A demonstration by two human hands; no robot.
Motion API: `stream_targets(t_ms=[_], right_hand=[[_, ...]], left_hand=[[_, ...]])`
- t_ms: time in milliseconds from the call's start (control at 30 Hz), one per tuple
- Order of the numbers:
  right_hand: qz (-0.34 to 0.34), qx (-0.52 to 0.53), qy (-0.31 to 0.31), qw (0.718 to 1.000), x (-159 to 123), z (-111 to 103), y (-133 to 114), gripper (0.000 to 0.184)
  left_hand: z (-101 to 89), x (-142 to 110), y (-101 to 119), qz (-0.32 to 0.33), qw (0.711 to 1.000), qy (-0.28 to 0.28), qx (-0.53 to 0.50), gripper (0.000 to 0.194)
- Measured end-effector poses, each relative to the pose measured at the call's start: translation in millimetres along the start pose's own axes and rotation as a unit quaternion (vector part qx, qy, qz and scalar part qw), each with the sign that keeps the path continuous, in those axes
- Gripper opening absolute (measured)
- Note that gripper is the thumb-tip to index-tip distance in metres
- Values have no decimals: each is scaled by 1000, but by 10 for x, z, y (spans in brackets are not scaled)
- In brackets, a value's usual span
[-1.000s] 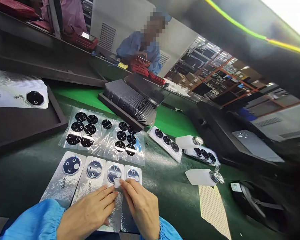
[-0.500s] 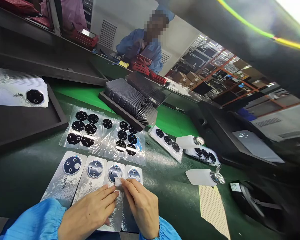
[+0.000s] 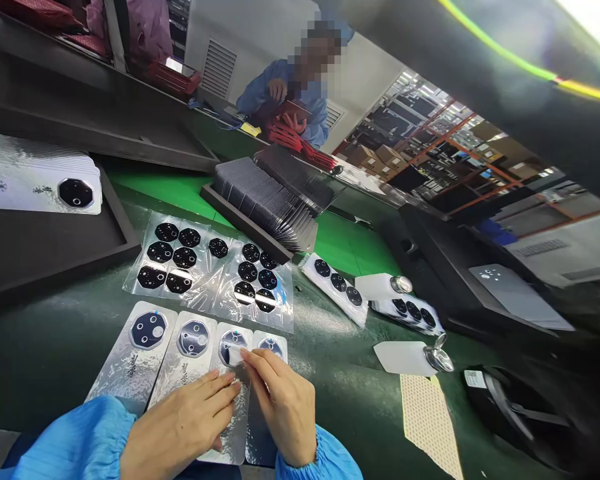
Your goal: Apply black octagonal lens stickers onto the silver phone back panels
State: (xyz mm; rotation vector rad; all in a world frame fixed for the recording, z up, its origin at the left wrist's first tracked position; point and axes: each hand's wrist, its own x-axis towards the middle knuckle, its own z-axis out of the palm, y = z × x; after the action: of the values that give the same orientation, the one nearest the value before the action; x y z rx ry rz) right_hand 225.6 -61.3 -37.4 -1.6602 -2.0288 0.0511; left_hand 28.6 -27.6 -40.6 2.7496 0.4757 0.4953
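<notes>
Several silver phone back covers (image 3: 135, 353) lie side by side on the dark green belt in front of me, each with a round camera ring at its top. My left hand (image 3: 183, 427) lies flat on the third cover (image 3: 230, 407), fingers stretched out, holding it down. My right hand (image 3: 280, 403) pinches a small white wipe (image 3: 236, 356) and presses it on that cover's camera ring. Both my sleeves are blue.
Clear film sheets of black octagonal lens pieces (image 3: 180, 257) lie beyond the covers. A tray of stacked dark plates (image 3: 267, 200) stands behind them. White strips of lens pieces (image 3: 337, 283), two white bottles (image 3: 410, 357), a black tray (image 3: 55, 247) and a co-worker's blue sleeve (image 3: 260, 93) are around.
The right hand has slid the white wipe a little up onto the third cover's camera ring. The left hand stays flat. The co-worker across has lifted a red item.
</notes>
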Motion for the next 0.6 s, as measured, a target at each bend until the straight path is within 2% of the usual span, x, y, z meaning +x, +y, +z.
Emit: stream_targets(t_ms=[200,467,600], right_hand=[[-22,-32,-9,999,40,34,-17,25],[-38,-57,-8,998,91,10,-42,31],[-33,-62,-10,997,86,13,-42,31]], left_hand=[[195,-47,-44,1,1000,17,-9,28],[43,-20,2,-18,999,37,-6,25],[68,-21,-7,-12,999,34,-11,24]])
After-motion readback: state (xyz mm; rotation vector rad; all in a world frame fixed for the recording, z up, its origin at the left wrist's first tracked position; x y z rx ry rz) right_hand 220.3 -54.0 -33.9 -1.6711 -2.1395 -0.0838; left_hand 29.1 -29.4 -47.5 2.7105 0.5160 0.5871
